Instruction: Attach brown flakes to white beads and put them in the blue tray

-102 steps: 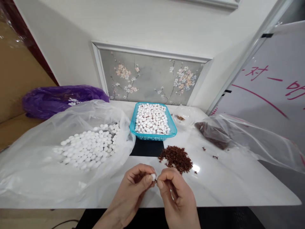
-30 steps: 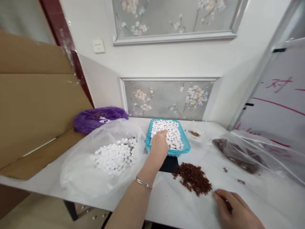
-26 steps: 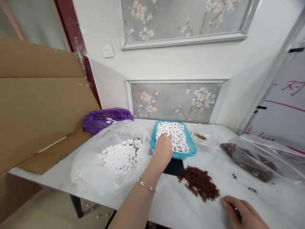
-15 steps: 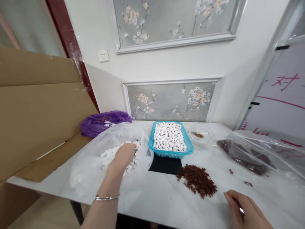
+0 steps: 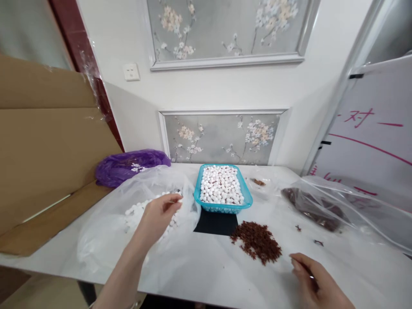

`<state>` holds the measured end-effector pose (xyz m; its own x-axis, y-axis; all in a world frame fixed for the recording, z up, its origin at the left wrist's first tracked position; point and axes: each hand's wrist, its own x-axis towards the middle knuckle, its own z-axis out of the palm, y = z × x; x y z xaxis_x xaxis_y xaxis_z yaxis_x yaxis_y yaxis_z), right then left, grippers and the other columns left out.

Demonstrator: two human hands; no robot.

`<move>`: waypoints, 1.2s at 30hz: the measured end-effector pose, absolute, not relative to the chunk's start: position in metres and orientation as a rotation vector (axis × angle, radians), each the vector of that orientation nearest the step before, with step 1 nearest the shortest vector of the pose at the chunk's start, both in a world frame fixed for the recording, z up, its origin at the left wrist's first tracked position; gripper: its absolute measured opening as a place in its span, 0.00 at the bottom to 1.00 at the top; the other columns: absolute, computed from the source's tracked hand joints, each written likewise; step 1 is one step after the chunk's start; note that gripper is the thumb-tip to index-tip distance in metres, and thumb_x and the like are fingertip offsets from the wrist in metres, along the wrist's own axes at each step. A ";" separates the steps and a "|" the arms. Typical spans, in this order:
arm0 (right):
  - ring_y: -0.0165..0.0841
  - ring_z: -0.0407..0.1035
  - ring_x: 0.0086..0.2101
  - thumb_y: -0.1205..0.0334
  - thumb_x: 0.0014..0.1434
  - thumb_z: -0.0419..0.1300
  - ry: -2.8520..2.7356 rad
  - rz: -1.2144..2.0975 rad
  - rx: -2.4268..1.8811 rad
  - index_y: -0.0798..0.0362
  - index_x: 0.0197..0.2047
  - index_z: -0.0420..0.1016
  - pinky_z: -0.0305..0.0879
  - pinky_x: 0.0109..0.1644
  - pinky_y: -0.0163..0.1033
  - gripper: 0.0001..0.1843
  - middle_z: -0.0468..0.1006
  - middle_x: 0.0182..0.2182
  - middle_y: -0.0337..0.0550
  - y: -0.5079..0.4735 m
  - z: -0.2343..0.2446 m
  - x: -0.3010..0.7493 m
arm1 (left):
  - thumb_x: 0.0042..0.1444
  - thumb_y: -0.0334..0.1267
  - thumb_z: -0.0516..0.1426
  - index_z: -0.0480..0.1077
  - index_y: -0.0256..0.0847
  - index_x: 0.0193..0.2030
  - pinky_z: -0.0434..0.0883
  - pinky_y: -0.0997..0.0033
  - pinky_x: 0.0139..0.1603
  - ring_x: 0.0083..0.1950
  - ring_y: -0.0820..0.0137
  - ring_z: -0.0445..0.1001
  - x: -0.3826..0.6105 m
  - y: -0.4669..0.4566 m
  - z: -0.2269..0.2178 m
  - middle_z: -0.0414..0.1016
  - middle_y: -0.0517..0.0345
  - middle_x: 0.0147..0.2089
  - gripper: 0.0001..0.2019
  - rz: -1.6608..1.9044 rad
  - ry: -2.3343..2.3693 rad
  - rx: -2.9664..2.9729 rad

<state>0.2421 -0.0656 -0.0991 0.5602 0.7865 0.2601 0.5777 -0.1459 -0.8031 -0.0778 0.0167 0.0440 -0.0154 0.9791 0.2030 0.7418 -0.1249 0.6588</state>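
My left hand (image 5: 161,211) is raised over a clear plastic bag (image 5: 96,240) of small white balls (image 5: 135,210). Its thumb and forefinger are pinched together, with a white ball (image 5: 180,200) showing at the fingertips. At the lower right my right hand (image 5: 317,279) is closed in a pinch over the table; whatever lies between the fingertips is too small to make out. A shiny metal spot shows among its fingers. Nearest to it is a heap of reddish-brown small pieces (image 5: 257,241). A blue basket (image 5: 223,208) full of white balls stands between the hands, farther back.
A black flat sheet (image 5: 215,222) lies before the basket. On the right are a clear bag of dark brown material (image 5: 317,208) and two loose brown bits. A purple bag (image 5: 128,165) and a cardboard box (image 5: 48,146) are on the left; a wall rises behind the table (image 5: 199,266).
My left hand has lifted out of the balls in the bag, and its fingertips now show. My right hand stays pinched near the brown heap. The whole view has shifted slightly.
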 end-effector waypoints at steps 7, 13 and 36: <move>0.30 0.65 0.25 0.52 0.57 0.57 -1.117 0.735 -1.328 0.49 0.33 0.69 0.64 0.30 0.30 0.10 0.69 0.22 0.35 -0.080 -0.042 0.178 | 0.54 0.42 0.59 0.75 0.38 0.37 0.63 0.78 0.29 0.26 0.79 0.63 -0.015 -0.036 0.017 0.68 0.60 0.27 0.10 0.988 0.770 0.828; 0.27 0.62 0.28 0.59 0.62 0.54 -1.199 0.979 -0.997 0.49 0.32 0.66 0.61 0.32 0.30 0.07 0.65 0.25 0.34 -0.074 -0.022 0.143 | 0.59 0.38 0.54 0.71 0.37 0.33 0.62 0.81 0.27 0.25 0.81 0.62 0.001 -0.036 -0.010 0.65 0.62 0.26 0.09 0.922 0.618 0.608; 0.29 0.63 0.31 0.65 0.61 0.54 -1.272 0.868 -1.003 0.50 0.31 0.68 0.60 0.35 0.33 0.06 0.66 0.29 0.37 -0.071 -0.030 0.119 | 0.51 0.32 0.62 0.74 0.38 0.31 0.67 0.77 0.39 0.32 0.78 0.68 -0.003 -0.037 -0.040 0.70 0.61 0.30 0.02 0.996 0.565 0.577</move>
<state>0.1186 -0.0708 -0.0300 0.1123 0.9331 0.3417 0.0217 0.3415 -0.9396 -0.0032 -0.0368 -0.0396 0.4290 0.8867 -0.1722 -0.6030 0.4231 0.6763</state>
